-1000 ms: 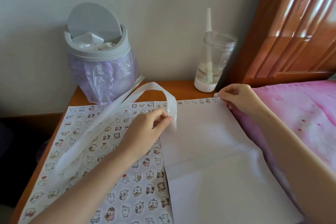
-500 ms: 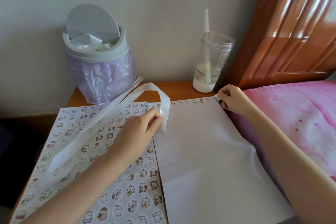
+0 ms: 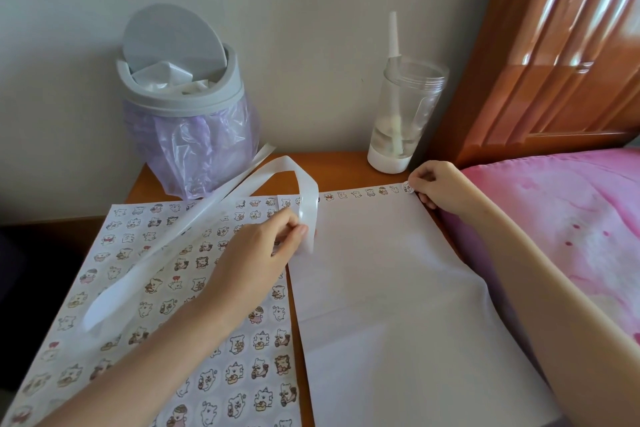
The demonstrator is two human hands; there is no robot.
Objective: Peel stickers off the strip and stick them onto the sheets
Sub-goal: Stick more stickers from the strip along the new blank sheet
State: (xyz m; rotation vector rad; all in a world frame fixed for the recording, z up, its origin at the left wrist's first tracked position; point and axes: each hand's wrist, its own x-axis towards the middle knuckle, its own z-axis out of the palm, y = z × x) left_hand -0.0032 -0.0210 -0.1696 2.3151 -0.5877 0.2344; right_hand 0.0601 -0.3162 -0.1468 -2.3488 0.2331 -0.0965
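The left hand [image 3: 256,255] is pinching the limp strip [image 3: 173,243] near its end, the right hand [image 3: 441,189] a flimsy-looking sticker [image 3: 408,188].

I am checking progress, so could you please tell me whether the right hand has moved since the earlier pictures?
No. The right hand stays at the far right corner of the plain sheet, holding a sticker near the bottle.

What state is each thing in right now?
left hand: pinches strip
right hand: holds sticker at right sheet's far corner
strip: looped, draped over left sheet
left sheet: covered with stickers
right sheet: one sticker row along far edge
bin: lid tilted open, paper inside
bottle: upright, uncapped
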